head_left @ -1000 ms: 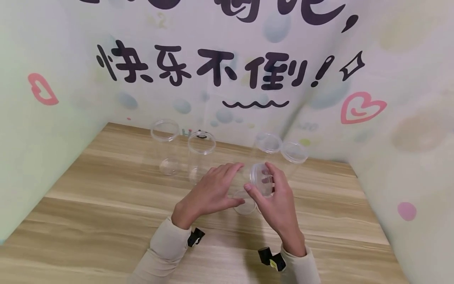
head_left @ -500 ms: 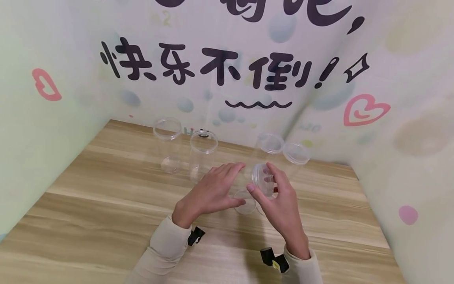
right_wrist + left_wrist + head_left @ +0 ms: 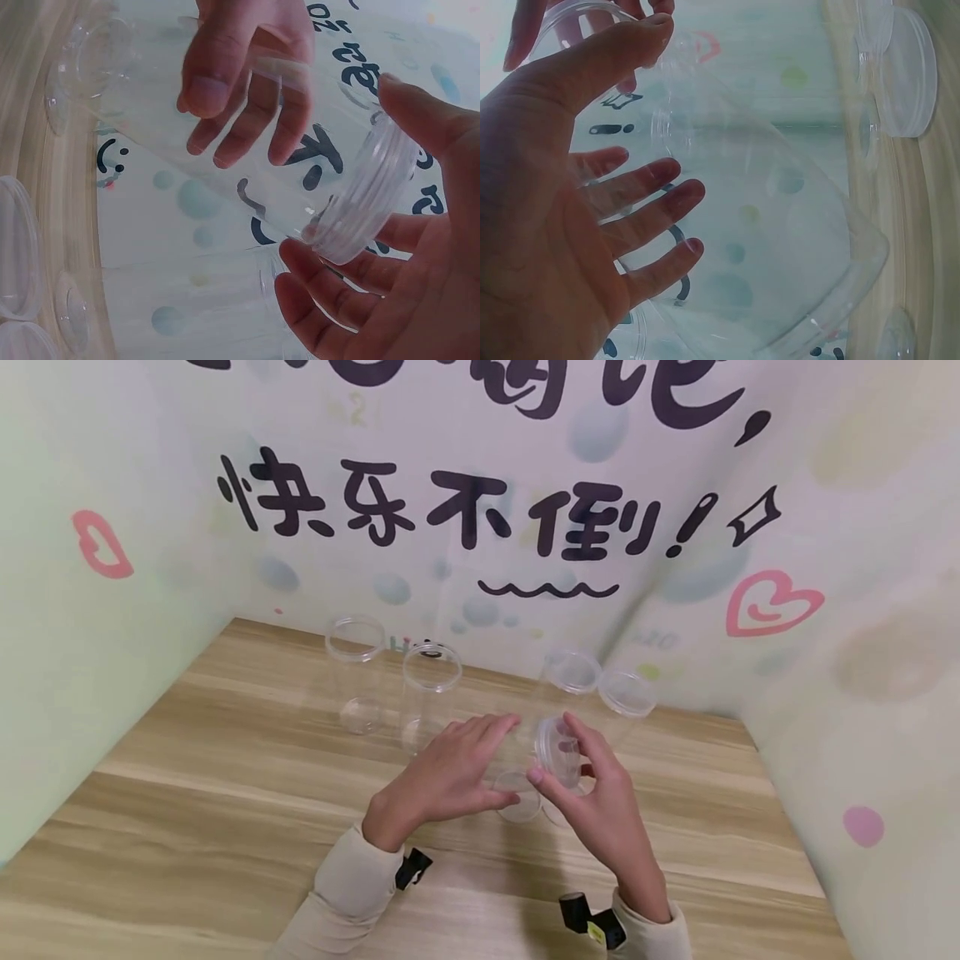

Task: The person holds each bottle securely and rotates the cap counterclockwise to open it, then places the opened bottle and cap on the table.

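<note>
While left hand grips tilted clear jar, right hand clasps its lid; four upright containers stand behind.

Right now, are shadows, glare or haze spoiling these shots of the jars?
Somewhat: in the head view, the wall lettering is crisp, a soft shadow darkens the table and the see-through jars barely stand out; in the left wrist view, the held jar looks hazy and the upper left corner washes out; in the right wrist view, it's dim, with glints on the lid.
</note>
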Demonstrator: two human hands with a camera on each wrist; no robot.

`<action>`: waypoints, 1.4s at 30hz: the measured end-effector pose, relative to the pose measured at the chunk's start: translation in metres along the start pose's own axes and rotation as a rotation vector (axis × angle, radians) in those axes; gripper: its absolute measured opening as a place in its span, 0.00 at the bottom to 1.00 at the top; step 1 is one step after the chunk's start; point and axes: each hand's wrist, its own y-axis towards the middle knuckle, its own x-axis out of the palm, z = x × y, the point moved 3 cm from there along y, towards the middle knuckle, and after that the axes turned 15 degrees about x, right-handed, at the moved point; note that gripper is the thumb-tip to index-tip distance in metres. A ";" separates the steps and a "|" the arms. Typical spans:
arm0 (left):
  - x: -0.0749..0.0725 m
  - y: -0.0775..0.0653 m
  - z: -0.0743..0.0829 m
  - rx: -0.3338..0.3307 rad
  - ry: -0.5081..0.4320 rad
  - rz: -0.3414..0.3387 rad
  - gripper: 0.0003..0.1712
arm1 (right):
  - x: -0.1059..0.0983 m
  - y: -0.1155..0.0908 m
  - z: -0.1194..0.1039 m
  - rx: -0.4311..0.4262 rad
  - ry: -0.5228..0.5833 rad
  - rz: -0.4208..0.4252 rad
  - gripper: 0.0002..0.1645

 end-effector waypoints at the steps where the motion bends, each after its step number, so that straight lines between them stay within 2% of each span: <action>1: 0.000 -0.001 0.000 -0.001 -0.005 -0.004 0.50 | -0.001 0.000 0.000 -0.005 -0.002 -0.008 0.46; 16: -0.004 -0.003 -0.004 -0.026 -0.023 -0.074 0.52 | -0.001 0.001 0.002 -0.071 0.006 -0.082 0.47; 29: -0.003 -0.003 -0.003 -0.027 -0.069 -0.068 0.52 | -0.004 0.002 0.006 -0.074 0.035 -0.137 0.49; 35: -0.003 -0.003 -0.004 -0.027 -0.052 -0.071 0.52 | -0.002 0.002 0.006 -0.101 0.008 -0.146 0.52; 42: -0.003 -0.004 -0.005 -0.042 -0.055 -0.074 0.52 | -0.001 0.003 0.008 -0.079 0.033 -0.165 0.54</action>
